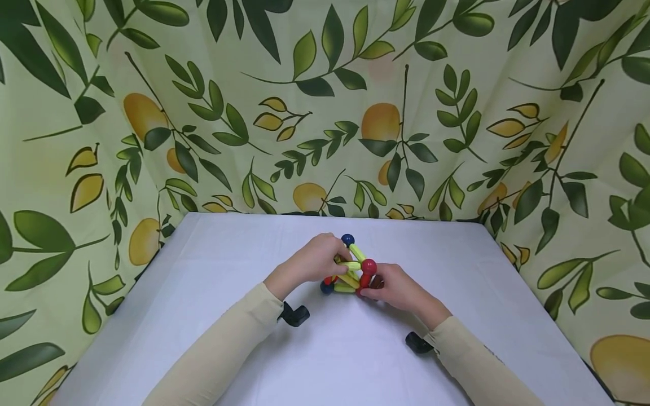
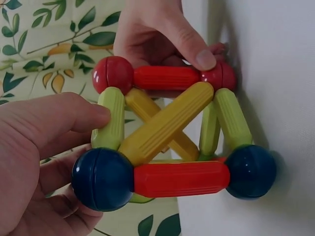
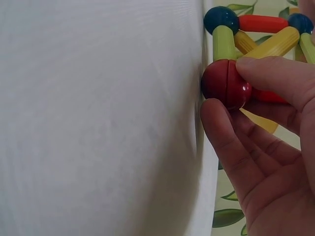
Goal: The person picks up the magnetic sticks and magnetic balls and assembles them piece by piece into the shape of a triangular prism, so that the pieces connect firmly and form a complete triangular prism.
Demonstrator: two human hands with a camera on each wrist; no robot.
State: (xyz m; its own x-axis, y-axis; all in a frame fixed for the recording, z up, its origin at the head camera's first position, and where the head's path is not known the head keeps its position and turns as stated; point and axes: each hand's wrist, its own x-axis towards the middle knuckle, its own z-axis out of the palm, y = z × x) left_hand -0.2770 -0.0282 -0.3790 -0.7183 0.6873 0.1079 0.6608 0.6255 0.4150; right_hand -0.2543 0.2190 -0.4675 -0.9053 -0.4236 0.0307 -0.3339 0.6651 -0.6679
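A box-shaped frame of toy magnetic rods and balls stands on the white table, in front of me. Red balls and red rods, blue balls, yellow-green rods and crossing yellow rods (image 2: pixel 167 123) make it up. My left hand (image 1: pixel 321 258) reaches over from the left and pinches an upper yellow-green rod (image 2: pixel 112 115), its other fingers behind an upper blue ball (image 2: pixel 102 179). From the right, my right hand (image 1: pixel 403 289) holds a lower red ball (image 3: pixel 226 84) between thumb and fingers, close to the tabletop. An upper red ball (image 1: pixel 368 267) sits above it. My hands hide part of the frame.
The white-covered table (image 1: pixel 213 254) spreads around the frame on all sides. A leaf-and-fruit patterned curtain (image 1: pixel 335 169) hangs behind the table and along both sides. Black camera mounts (image 1: pixel 296 314) stick out from both wrists.
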